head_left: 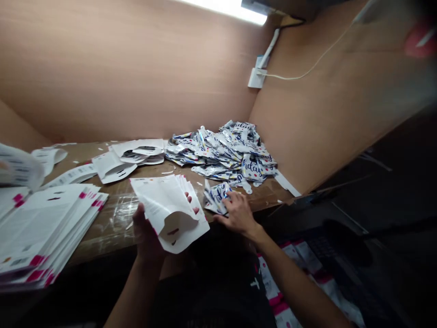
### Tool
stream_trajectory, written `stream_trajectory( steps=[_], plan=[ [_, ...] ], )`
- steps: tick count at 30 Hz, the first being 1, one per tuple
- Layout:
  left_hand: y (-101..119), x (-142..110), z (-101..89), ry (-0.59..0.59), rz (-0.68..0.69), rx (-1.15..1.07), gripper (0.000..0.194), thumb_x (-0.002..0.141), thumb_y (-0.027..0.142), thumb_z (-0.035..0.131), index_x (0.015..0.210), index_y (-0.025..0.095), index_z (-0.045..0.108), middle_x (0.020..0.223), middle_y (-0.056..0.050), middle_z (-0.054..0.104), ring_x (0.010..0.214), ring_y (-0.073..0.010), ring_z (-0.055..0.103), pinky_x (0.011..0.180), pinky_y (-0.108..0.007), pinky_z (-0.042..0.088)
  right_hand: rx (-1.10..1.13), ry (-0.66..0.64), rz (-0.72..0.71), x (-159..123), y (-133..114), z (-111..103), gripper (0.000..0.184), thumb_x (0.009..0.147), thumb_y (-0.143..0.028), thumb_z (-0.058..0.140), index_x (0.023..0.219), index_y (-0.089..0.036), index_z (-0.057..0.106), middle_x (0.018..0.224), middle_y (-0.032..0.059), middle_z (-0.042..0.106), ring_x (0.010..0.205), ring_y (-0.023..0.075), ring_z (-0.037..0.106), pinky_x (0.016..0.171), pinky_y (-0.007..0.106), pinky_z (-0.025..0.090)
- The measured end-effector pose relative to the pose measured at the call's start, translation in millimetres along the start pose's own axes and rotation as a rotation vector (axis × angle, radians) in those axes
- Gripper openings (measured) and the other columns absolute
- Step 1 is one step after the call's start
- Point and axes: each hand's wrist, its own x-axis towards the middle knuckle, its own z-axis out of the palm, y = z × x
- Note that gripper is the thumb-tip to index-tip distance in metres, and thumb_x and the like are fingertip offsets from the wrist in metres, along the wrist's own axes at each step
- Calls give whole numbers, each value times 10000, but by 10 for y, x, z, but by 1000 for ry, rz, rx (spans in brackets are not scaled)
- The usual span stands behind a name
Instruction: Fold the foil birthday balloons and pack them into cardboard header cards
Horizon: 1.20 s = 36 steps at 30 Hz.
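My left hand (148, 232) is closed around a small stack of white paper pouches (153, 196) with pink corners. The front pouch gapes at the end toward me, and a hang hole shows inside its mouth. My fingertips poke out along the stack's right side. At the table's front edge, my right hand (239, 212) grips a folded foil balloon (215, 198) printed with blue script and coloured dots. Just beyond lies a heap of similar folded foil balloons (221, 150), some with "hday" lettering visible.
Several opened white pouches (136, 155) lie at the table's back. A tall pile of flat pouches (37, 228) stands left, beside a curled label strip (71, 175). Cardboard walls (129, 68) enclose the table (112, 218). Filled packs (269, 273) sit in a crate below right.
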Motion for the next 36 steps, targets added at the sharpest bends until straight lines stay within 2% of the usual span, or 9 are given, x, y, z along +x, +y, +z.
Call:
stream_trajectory(
  steps=[3,6,9,12,15,23,27,32,36],
  plan=[
    [75,-37,-70,42,3,32,877,848,712,584,1534,176,474,1358,-186,688,1347,-478,562,1111,-667,451,147,87,-82,-34,-377,199,468,924,-511,672,1215,-144,659,1412,209,615,1361,362,499,1148,518,346],
    [177,-104,-105,25,8,27,884,841,741,573,1527,193,476,1352,-175,695,1347,-469,566,1120,-663,440,301,229,-68,-106,-424,323,243,968,-307,594,1154,-168,670,1159,150,737,1203,308,628,1070,483,420],
    [236,-156,-146,2,6,13,893,843,752,567,1529,189,467,1350,-178,696,1329,-465,584,1125,-673,426,519,333,38,-155,-378,349,156,967,-294,587,1029,-192,686,992,97,750,991,264,690,936,424,499],
    [239,-149,-169,21,-2,7,926,833,770,572,1521,158,475,1333,-201,700,1291,-472,610,1107,-672,442,750,430,359,-77,-339,258,228,984,-397,592,923,-186,655,778,24,682,722,200,632,716,325,510],
    [218,-82,-137,45,25,-7,906,845,758,568,1516,155,487,1294,-194,720,1254,-462,638,1075,-656,479,857,610,547,85,-326,65,296,965,-463,620,931,-170,636,779,16,653,715,188,605,698,309,497],
    [128,113,-15,101,172,-61,794,871,688,595,1466,164,556,1215,-169,756,1137,-417,708,991,-606,541,791,741,477,-145,-941,-359,344,902,-520,696,997,-190,679,853,68,706,781,241,679,721,353,527],
    [178,72,-68,128,181,-61,780,870,693,598,1418,138,595,1183,-178,765,1121,-413,717,986,-593,552,925,710,504,145,-936,-295,413,965,-534,575,1135,-169,667,908,89,722,827,250,700,750,371,556],
    [480,-108,-152,199,281,-44,726,866,667,617,1379,153,623,1157,-174,773,1088,-395,731,964,-588,572,846,612,587,541,-330,-132,450,965,-516,533,1160,-130,656,934,109,738,847,265,696,795,414,569],
    [594,-159,-155,188,342,-34,691,883,653,608,1408,202,602,1180,-148,768,1091,-381,732,972,-603,566,597,181,178,212,-263,2,319,1003,-345,489,1233,-191,648,1085,126,754,995,286,715,891,444,571]
  ],
)
